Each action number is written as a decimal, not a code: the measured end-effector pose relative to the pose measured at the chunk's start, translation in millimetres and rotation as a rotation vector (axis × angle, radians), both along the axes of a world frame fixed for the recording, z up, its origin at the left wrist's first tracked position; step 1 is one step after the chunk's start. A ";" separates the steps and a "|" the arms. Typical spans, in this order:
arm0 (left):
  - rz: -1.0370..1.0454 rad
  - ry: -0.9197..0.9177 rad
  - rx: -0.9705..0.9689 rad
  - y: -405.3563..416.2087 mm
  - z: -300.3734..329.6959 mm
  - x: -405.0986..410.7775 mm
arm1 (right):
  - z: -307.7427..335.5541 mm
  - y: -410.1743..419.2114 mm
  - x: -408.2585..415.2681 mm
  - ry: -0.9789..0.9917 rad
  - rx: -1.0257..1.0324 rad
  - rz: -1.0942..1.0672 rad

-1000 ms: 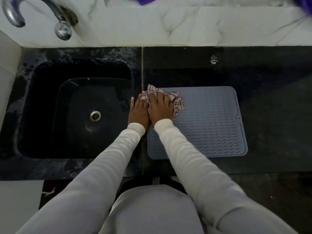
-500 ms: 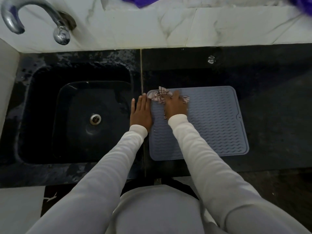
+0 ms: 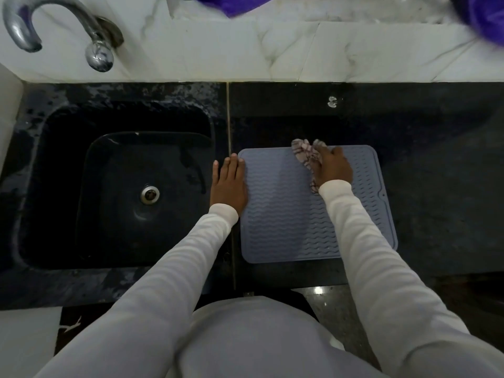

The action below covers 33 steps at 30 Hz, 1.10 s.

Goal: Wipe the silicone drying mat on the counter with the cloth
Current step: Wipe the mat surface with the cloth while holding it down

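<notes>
A grey-blue ribbed silicone drying mat (image 3: 283, 214) lies flat on the black counter (image 3: 441, 192), just right of the sink. My right hand (image 3: 334, 169) presses a checked pink-and-white cloth (image 3: 305, 155) onto the mat's far edge, right of its middle; most of the cloth is hidden under the palm. My left hand (image 3: 229, 185) lies flat, fingers together, on the mat's left edge and the counter seam beside it, holding nothing.
A black sink (image 3: 122, 192) with a metal drain (image 3: 149, 194) sits to the left, a chrome tap (image 3: 62, 28) above it. A white marble ledge (image 3: 272, 50) runs along the back, with purple fabric (image 3: 485, 15) on it. A small white speck (image 3: 332, 101) lies behind the mat.
My right hand has slid the cloth rightward along the mat's far edge, from the far-left corner to past the middle. My left hand has stayed at the left edge.
</notes>
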<state>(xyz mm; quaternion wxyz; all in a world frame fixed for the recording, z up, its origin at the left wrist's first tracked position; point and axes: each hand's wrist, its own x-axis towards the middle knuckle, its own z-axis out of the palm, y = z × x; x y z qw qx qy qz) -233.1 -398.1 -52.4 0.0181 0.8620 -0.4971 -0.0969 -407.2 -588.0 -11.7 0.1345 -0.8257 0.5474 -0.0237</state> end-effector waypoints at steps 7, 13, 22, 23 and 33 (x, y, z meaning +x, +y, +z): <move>-0.078 -0.052 -0.029 1.1 4.4 10.4 | -5.5 80.3 105.9 0.126 -0.103 0.347; -0.099 -0.093 -0.017 5.0 -1.6 12.5 | -15.2 63.4 101.0 0.279 -0.118 0.306; -0.098 -0.091 -0.006 4.2 0.2 9.8 | -0.4 -25.6 12.6 0.431 -0.143 0.053; -0.094 -0.087 -0.013 4.1 -0.4 9.1 | 3.1 -30.9 4.8 0.436 -0.120 0.018; -0.060 -0.045 -0.063 3.7 -8.9 5.7 | 73.7 25.1 12.0 0.027 0.098 0.072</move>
